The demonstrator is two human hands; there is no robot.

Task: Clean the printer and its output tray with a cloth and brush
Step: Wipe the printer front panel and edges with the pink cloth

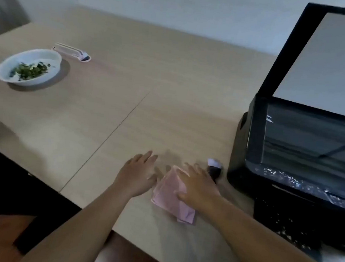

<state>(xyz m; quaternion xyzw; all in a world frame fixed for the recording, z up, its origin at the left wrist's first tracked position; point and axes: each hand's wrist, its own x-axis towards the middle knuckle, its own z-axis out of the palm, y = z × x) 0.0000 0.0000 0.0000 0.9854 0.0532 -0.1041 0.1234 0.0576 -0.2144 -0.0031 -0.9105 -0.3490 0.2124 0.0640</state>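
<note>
- The folded pink cloth [168,194] lies flat on the table [148,108] near its front edge. Its long axis runs roughly from the person outward.
- The right hand [198,186] rests on top of the cloth with fingers spread and flat, thumb at the cloth's near side; it presses rather than pinches.
- The left hand [137,173] lies flat on the table just beside the cloth's left edge, fingers straight and holding nothing.
- A short brush [214,168] lies just right of the right hand, between it and the printer.
- The black printer [303,141] stands to the right with its scanner lid raised. Its output tray [288,220], speckled with pale bits, juts toward the person.
- The right hand is nearer the printer, so carrying the cloth rightward likely falls to it.
- Far left, well apart: a white bowl [31,82] of greens and a pale case [70,51].
</note>
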